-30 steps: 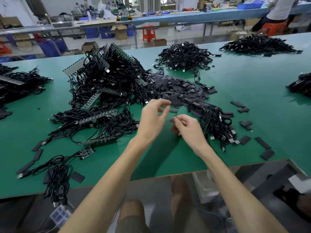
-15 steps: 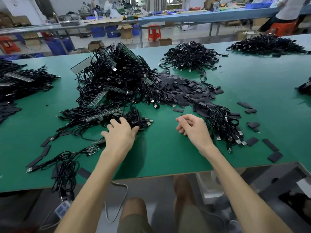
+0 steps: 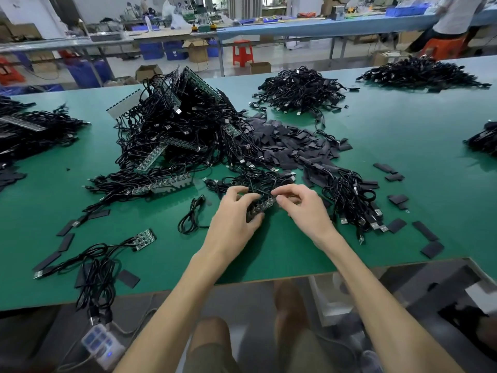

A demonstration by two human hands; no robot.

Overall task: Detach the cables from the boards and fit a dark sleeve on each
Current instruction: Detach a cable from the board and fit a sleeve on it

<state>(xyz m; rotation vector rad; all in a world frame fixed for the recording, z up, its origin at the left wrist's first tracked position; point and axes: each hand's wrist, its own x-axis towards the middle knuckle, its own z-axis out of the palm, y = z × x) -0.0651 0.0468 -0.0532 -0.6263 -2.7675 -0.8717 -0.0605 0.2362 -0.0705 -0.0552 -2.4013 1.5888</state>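
The left hand [image 3: 233,217] curls round one end of a board [image 3: 263,206] low over the green table [image 3: 290,254], seemingly to steady it, while the right hand [image 3: 304,208] pinches the other end where black cables [image 3: 255,181] attach, sleeves [image 3: 290,146] piled within reach behind.

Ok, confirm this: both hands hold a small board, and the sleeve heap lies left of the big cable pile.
The left hand and right hand do hold the board, but the sleeve heap lies right of the big cable pile; the head view shows it.
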